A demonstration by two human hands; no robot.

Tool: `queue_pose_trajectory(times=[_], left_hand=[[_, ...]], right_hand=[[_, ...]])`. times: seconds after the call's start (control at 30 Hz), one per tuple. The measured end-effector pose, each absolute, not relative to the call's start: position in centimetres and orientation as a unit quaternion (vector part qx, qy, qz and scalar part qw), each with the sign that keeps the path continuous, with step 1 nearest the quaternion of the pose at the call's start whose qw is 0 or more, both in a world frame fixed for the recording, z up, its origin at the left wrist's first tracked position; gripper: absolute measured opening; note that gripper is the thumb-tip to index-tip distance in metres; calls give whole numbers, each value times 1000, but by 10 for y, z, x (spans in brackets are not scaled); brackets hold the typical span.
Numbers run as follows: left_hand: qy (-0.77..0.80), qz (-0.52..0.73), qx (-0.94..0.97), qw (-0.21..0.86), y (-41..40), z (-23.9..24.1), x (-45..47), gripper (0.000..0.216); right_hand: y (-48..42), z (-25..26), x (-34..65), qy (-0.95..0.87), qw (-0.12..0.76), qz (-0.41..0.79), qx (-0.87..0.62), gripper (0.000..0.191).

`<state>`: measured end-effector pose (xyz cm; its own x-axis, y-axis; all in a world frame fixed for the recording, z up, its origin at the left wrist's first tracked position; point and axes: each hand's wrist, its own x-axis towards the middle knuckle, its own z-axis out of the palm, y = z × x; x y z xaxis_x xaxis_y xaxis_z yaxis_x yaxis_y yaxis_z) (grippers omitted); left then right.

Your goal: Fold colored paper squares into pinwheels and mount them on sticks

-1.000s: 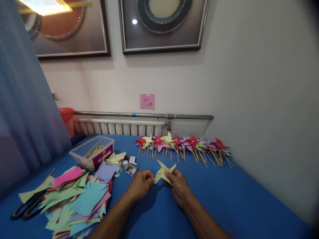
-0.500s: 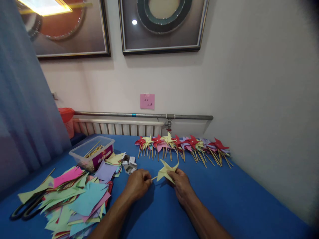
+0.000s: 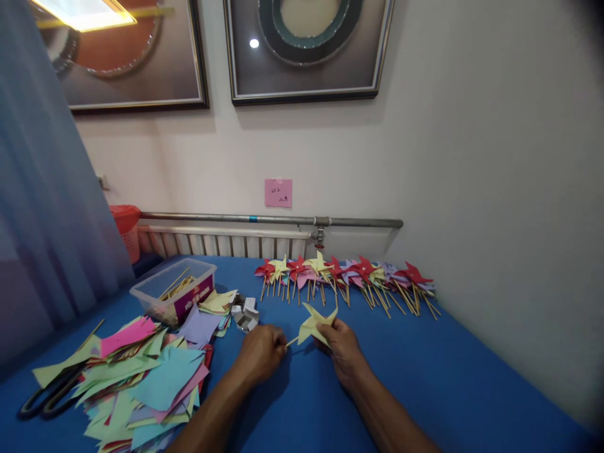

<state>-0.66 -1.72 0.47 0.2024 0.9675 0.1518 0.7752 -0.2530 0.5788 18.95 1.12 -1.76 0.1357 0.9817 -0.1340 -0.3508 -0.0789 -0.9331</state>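
Note:
A pale yellow paper pinwheel [image 3: 311,324] is held low over the blue cloth in front of me. My right hand [image 3: 343,349] is closed on its folded middle, with the thumb lying across the paper. My left hand [image 3: 263,352] pinches a thin wooden stick [image 3: 292,341] that runs to the pinwheel's left side. Where the stick meets the paper is hidden behind the blades. Just beyond my left hand stand small white boxes [image 3: 245,314], one of them open at the top.
Finished pinwheels [image 3: 363,270] lie in a row along the back. At left are a heap of coloured paper pieces [image 3: 160,377], black-handled scissors [image 3: 51,393] and a clear plastic box [image 3: 174,289] with sticks in it. Behind run a metal pipe [image 3: 226,218] and a radiator [image 3: 226,242].
Almost nothing differs. My left hand has shifted very slightly downward with the stick; the pinwheel and my right hand stay in place.

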Motion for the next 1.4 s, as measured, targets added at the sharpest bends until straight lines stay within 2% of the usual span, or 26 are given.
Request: queue_pose_trajectory(times=[0.4,0.57,0.67,0.87,1.13,1.4], left_hand=[[564,275,750,210,-15,-4,-7,16],[574,370,643,348,-6,-8,-6,10],[572,444,533,438,0,-8,-2,15],[536,488,434,535,0,-10,6,22],[515,499,426,552,-2,-12,10,29],[516,502,428,547,-2,-12,14,29]], right_hand=[[13,-20,191,-349,575,573,-467,30],[15,-13,198,-363,594,548,-464,36],[13,-14,194,-401,588,505,-488,31],[-14,-20,161,-628,457,413,-475,17],[-22,-19,152,-645,442,387,-489,12],[-15,-29,147,-586,480,467,-456,9]])
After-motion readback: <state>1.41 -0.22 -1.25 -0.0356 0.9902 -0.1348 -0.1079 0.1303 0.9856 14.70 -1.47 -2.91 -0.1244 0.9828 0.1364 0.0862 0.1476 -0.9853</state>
